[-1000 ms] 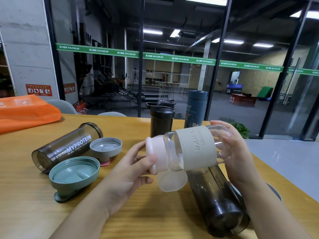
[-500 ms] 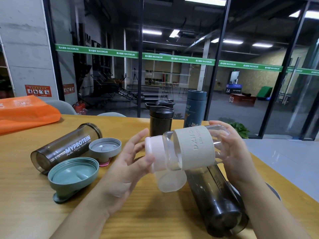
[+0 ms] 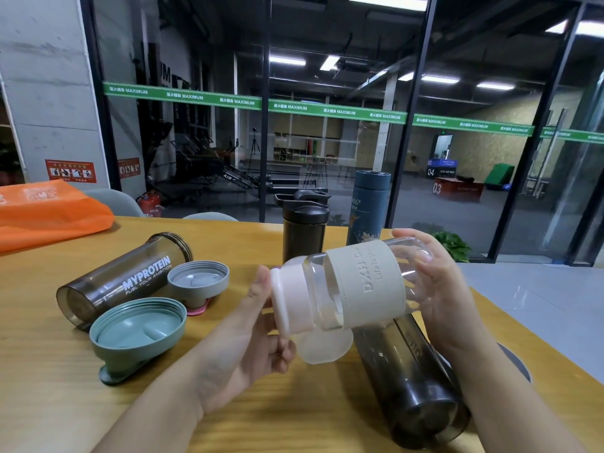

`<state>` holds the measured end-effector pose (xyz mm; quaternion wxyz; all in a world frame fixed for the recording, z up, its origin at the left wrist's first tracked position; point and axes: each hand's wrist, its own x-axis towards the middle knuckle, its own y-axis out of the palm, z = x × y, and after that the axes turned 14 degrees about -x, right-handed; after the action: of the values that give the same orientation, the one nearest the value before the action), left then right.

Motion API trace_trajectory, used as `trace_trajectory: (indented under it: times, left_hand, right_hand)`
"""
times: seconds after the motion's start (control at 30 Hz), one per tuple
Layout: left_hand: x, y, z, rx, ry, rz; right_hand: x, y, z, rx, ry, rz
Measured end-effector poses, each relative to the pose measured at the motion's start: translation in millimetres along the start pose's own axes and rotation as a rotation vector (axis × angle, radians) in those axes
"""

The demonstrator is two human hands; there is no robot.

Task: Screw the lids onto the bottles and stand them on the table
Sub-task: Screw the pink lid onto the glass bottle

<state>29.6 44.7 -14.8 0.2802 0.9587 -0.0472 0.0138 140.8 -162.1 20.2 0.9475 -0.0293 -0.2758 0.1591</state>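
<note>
- Clear bottle (image 3: pixel 356 286) w/ pale grey sleeve is up in the air over the wooden table (image 3: pixel 49 371), lying nearly sideways, neck end pointing left & a bit down
- Right hand (image 3: pixel 434 289) wraps the bottle's base end, fingers curled over the top, thumb side underneath
- Pink lid (image 3: pixel 291 302) sits on the neck; left hand (image 3: pixel 251 335) is at it, thumb up along the lid's left face, other fingers curled below – grip on the lid looks light, can't tell how tight
- So bottle is betw. both hands: left at the cap, right at the bottom
- Frosted flip cap (image 3: pixel 323 349) hangs under the lid
- Below the right wrist a dark smoky bottle (image 3: pixel 411 380) lies on its side on the table
- Left side: MYPROTEIN shaker (image 3: pixel 124 279) lying down, no lid; green lid (image 3: pixel 137 331) & grey lid (image 3: pixel 197 281) upside down just beside it
- Far edge: black shaker (image 3: pixel 304 230) & blue flask (image 3: pixel 367 207) upright, lids on
- Orange bag (image 3: pixel 49 210) far left
</note>
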Motion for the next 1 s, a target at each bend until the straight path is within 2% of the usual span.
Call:
trace_trajectory:
  times: [0.17, 0.6, 0.87, 1.0]
  left_hand:
    - [2.2, 1.0, 0.0, 0.017, 0.097, -0.068]
    - [5.4, 2.0, 1.5, 0.216, 0.356, -0.101]
    - [7.9, 1.7, 2.9, 0.090, 0.383, -0.115]
    - [7.4, 2.2, 2.0, 0.063, 0.406, -0.103]
  right_hand:
    - [1.8, -1.0, -1.3, -0.001, 0.014, -0.002]
    - [2.9, -0.9, 0.2, 0.031, 0.021, 0.014]
    - [-2.8, 3.6, 4.3, -0.020, -0.019, 0.070]
    - [-12.5, 7.7, 10.8, -0.142, -0.100, 0.148]
